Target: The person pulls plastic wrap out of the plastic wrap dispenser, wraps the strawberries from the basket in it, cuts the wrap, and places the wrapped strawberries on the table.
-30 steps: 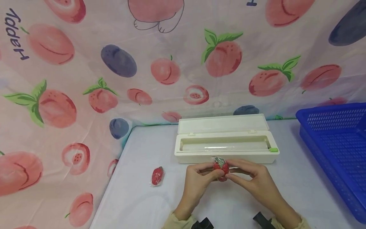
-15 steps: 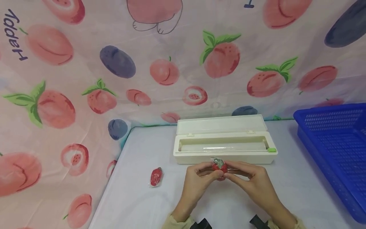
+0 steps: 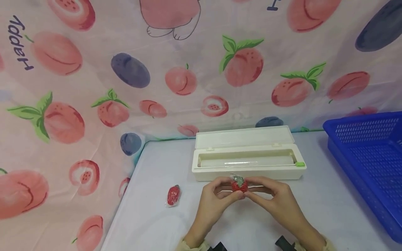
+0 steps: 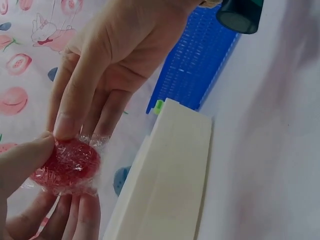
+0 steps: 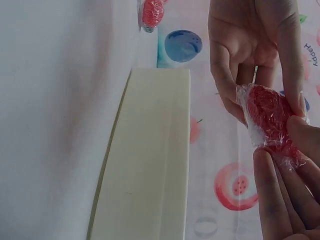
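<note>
At the far left, the table edge is bordered by a curtain (image 3: 62, 115) printed with peaches and plums. A wrapped strawberry (image 3: 173, 196) is seen lying on the white table (image 3: 150, 216), near the left edge and well apart from the hands. Further right, the left hand (image 3: 216, 198) is raised just above the table, and a second strawberry (image 3: 239, 185), covered in clear film, is pinched between its thumb and fingers. The same strawberry is grasped from the other side by the fingertips of the right hand (image 3: 276, 202), so that it is held between both hands, just in front of the white box (image 3: 248, 160). In the left wrist view the film (image 4: 65, 167) is seen crinkled around the red fruit. The box lies open with its lid tilted back, and a roll of clear film (image 3: 245, 162) is seen inside it. At the far right, a blue basket (image 3: 370, 160) rests on the table.
</note>
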### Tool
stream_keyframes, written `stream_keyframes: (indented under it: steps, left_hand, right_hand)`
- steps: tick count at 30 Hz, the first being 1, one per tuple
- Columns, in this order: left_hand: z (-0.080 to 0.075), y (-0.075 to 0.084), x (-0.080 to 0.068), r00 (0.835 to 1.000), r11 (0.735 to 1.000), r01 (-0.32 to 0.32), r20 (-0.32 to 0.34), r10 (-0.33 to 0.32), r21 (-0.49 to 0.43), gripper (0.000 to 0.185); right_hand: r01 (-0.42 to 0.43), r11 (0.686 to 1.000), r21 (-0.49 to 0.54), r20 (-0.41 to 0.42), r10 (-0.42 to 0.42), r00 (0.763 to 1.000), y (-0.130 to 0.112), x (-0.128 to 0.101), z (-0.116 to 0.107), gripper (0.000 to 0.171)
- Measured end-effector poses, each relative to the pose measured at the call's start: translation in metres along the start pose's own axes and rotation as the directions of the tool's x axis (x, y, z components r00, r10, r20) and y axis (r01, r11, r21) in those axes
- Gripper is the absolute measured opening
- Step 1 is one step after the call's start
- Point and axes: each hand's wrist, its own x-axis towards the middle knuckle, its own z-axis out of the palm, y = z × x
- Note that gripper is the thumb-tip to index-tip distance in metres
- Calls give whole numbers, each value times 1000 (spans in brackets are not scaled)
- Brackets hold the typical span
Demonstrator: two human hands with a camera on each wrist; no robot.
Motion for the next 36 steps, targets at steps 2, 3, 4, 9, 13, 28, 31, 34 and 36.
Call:
stream_keyframes:
  steps: [2,3,4,9,13,28,31,34,36]
  left_hand:
    - [-3,1,-2,1000,1000,-2,-6,2,10,37]
    - [-5,2,-3,1000,1000,-4,-12,4,18,37]
    - [-6,2,-3,1000,1000,-7,-18,8,24,37]
    - [-16,1,-8,997,998,-13,-73,17,60,38]
    - [-31,-5,-12,992,997,-7,-122,17,80,40]
    - [-84,-34,-27,940,917,75,-334,66,392,35]
    - [-88,-37,-27,927,871,101,-363,92,480,34]
    - [-91,-40,-27,919,840,154,-388,72,521,36]
    - [-92,-43,-29,915,828,189,-401,47,528,37]
  right_hand:
    - [17,1000,-3,18,-17,1000,-1,1,0,46]
    - [20,1000,-2,29,-20,999,-1,1,0,46]
    - [21,1000,-4,39,-21,999,-1,1,-1,46]
    - [5,999,-34,66,-3,998,0,0,-8,45]
    - [28,998,-57,49,-25,998,6,-4,-17,48]
    - [64,996,-69,5,-64,998,39,-26,-42,51]
    - [29,997,-69,-5,-30,1000,45,-30,-45,48]
    - [0,997,-81,-6,-1,1000,51,-33,-47,45]
    - [-7,996,-90,-4,7,1000,56,-35,-48,43]
